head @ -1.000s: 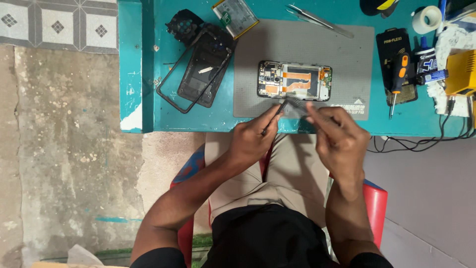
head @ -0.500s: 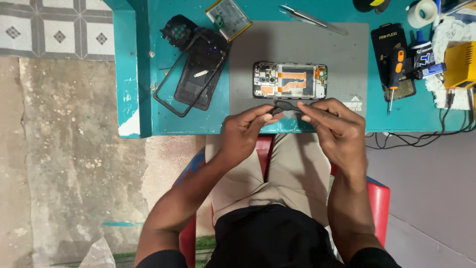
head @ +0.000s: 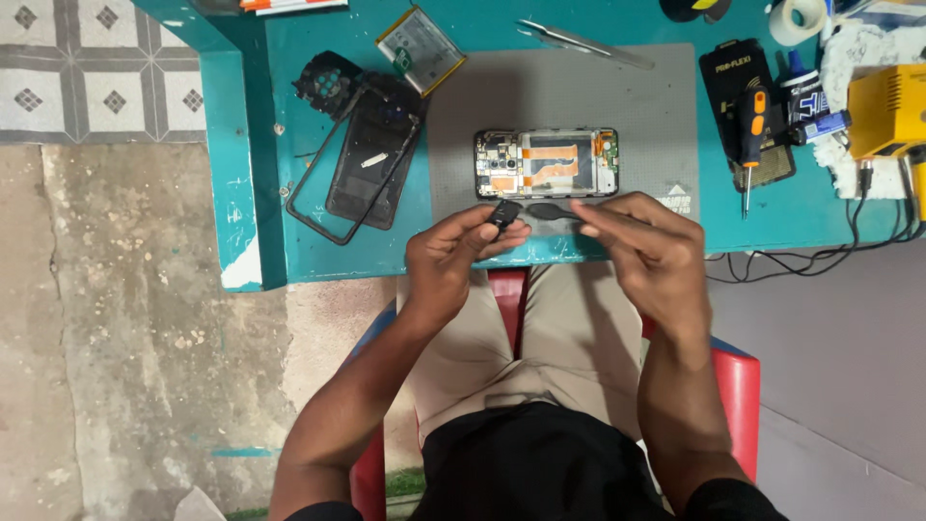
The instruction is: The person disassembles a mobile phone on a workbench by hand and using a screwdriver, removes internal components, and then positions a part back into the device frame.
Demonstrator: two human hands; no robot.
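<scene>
An opened phone (head: 546, 163), its circuit board and orange ribbon cable showing, lies on a grey work mat (head: 579, 92) on a teal table (head: 318, 241). Just below it, over the table's near edge, my left hand (head: 453, 260) pinches a small black part (head: 503, 212) between thumb and fingers. My right hand (head: 646, 246) holds a thin dark tool (head: 552, 210) whose flat tip points left and touches or nearly touches that part. Both hands are a little in front of the phone and do not touch it.
The phone's black back cover and frame (head: 362, 159) lie at the left, a battery (head: 421, 50) above them. Tweezers (head: 574, 41) rest at the mat's top. An orange-handled screwdriver (head: 750, 135), a tape roll (head: 796, 19), a yellow device (head: 887, 111) and cables stand at the right. I sit on a red chair (head: 738, 386).
Both hands have drawn slightly back from the phone toward the table edge and closer together. The small black part now shows clearly in my left fingers, with the tool tip at it.
</scene>
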